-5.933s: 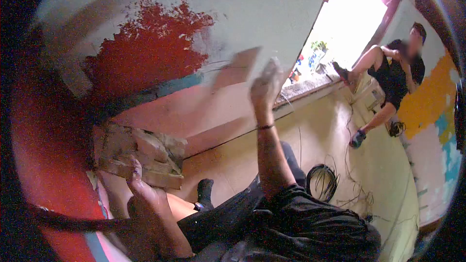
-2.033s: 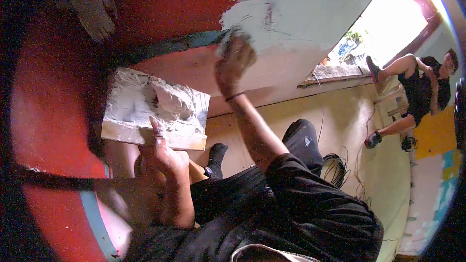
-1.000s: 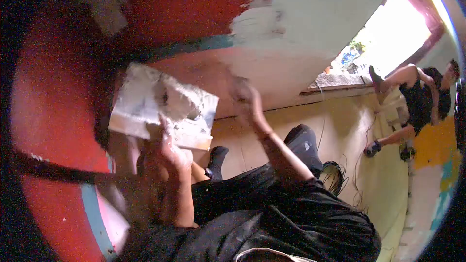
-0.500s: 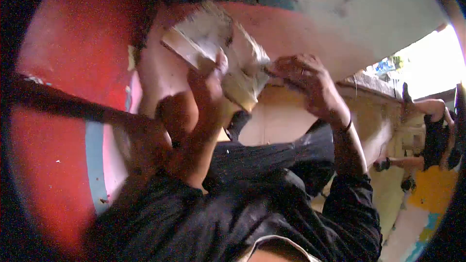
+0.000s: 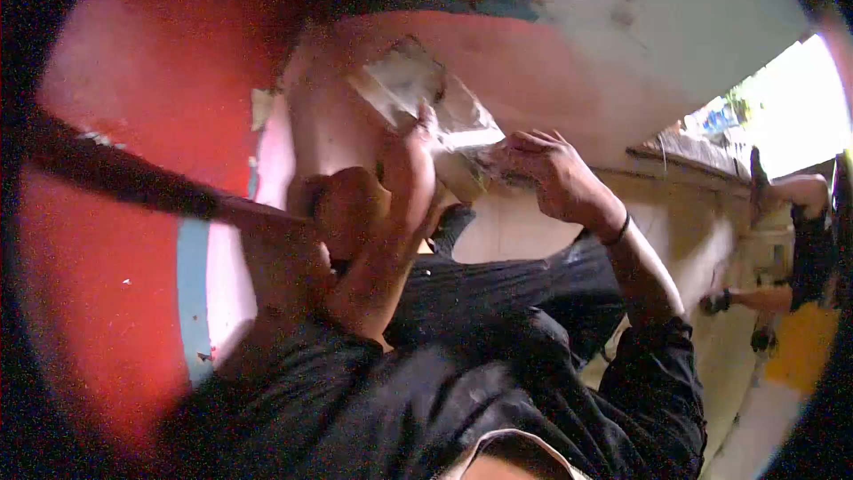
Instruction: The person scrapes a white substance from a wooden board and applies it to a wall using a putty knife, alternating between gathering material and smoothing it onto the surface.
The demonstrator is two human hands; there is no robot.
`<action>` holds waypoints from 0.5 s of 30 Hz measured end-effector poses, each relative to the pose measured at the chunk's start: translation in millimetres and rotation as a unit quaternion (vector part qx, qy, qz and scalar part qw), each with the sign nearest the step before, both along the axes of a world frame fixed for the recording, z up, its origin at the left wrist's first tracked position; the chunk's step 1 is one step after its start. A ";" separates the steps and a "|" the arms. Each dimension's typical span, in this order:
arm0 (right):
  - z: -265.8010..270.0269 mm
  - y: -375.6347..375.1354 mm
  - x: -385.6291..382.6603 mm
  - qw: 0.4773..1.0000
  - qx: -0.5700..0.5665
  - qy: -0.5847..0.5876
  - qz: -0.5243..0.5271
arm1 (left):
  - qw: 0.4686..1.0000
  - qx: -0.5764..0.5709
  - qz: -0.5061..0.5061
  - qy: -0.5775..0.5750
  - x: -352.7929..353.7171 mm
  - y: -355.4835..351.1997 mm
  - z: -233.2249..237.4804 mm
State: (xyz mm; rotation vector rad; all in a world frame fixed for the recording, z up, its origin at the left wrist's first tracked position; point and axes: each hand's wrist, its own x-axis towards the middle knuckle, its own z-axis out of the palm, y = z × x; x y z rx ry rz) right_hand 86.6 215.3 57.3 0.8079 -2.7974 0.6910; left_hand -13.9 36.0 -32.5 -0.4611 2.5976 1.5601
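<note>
My left hand (image 5: 416, 144) is closed on the edge of a flat, pale board (image 5: 404, 76), its thumb over the top face. Whitish-grey paste is smeared across the board. My right hand (image 5: 569, 180), a dark band at its wrist, is closed on what looks like a putty knife (image 5: 475, 137). The pale blade lies against or just over the board's right side; blur hides the exact contact. The tool's handle is mostly covered by my fingers.
A red, pink and grey-patched wall (image 5: 649, 44) rises in front, with a red wall (image 5: 115, 276) at left. A dark bar (image 5: 133, 182) crosses the left side. Another person (image 5: 807, 240) is at far right by a bright opening. My dark-clothed legs (image 5: 498, 289) are folded below.
The board and my left hand have shifted right and slightly down in view. My right hand has turned a little, and the blade shows brighter against the board.
</note>
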 end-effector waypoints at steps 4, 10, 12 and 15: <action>-14.2 17.7 17.4 0.987 -0.112 -0.115 0.019 | 0.849 0.516 0.078 0.078 18.6 -1.1 29.1; -11.7 82.7 14.2 0.874 -0.471 -0.109 -0.052 | 0.856 0.490 0.019 0.161 0.4 -25.3 -4.8; -13.6 108.6 -4.4 0.818 -0.567 -0.061 -0.076 | 0.825 0.542 0.034 0.157 18.0 -19.1 27.5; -4.2 106.4 -34.4 0.717 -0.686 0.062 -0.106 | 0.852 0.505 0.010 0.139 32.9 -18.4 60.5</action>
